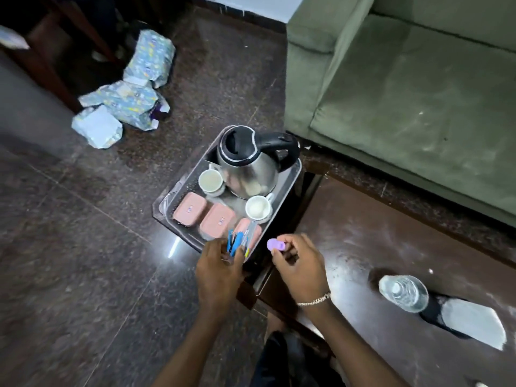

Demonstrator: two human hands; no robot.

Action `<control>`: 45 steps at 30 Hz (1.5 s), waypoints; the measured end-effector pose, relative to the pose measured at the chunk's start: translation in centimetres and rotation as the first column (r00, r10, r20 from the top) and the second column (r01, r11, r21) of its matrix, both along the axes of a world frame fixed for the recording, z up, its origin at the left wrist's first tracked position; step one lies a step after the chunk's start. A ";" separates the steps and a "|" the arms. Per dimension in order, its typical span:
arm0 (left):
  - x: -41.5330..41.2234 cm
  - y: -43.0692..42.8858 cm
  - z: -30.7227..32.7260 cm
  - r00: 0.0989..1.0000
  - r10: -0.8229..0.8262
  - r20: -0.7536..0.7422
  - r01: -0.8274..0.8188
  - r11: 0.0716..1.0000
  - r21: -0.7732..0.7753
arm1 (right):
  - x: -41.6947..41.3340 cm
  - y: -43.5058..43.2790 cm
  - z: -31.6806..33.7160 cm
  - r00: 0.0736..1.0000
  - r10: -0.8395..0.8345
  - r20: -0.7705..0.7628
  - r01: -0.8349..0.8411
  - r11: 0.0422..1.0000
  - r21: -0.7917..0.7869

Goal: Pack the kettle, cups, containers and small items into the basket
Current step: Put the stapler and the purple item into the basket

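A grey basket (178,188) sits on the corner of a dark table. Inside it stand a steel kettle (248,163) with a black lid and handle, two white cups (210,181) (258,208), and three pink-lidded containers (190,209) (217,220) (245,229) along its near side. My left hand (220,272) is at the basket's near edge, closed around a bunch of pens (237,243) with blue caps. My right hand (300,263) hovers just right of the basket, pinching a small purple item (275,245).
A clear water bottle (403,293) stands on the dark table (377,247) at right, beside a white patch. A green sofa (405,79) lies beyond the table. Wrapped packs (125,99) lie on the dark tiled floor at upper left, near dark wooden furniture.
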State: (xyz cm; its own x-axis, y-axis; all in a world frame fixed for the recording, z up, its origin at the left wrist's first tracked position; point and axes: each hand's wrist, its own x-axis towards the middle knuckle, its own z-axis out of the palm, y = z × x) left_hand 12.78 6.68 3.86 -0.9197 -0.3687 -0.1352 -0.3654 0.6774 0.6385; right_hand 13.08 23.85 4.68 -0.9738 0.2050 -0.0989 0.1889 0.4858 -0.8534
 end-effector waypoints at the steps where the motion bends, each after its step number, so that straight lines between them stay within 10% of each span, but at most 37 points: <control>1: -0.7 -1.1 -0.2 1.000 -0.011 -0.001 0.011 0.999 -0.032 | -1.1 -1.1 -0.1 1.000 0.020 0.001 -0.020 1.000 -0.014; 17: -7.8 -6.2 -4.0 0.961 0.028 0.275 0.078 0.927 -0.368 | -12.8 -11.3 -5.7 0.881 0.411 0.233 -0.462 0.853 0.242; 31: -7.3 -6.6 -3.4 0.960 0.036 0.279 0.056 0.947 -0.316 | -11.7 -10.4 -5.2 0.897 0.420 0.136 -0.440 0.872 0.213; 38: -4.6 -3.6 -1.8 0.961 -0.278 -0.014 0.275 0.956 -0.099 | -6.1 -4.9 -3.3 0.973 0.232 0.016 -0.233 0.970 0.065; 45: -0.8 6.0 -1.1 0.731 -0.682 0.013 0.682 0.730 -0.041 | 4.0 6.6 -3.4 0.995 0.033 0.090 -0.042 0.994 0.104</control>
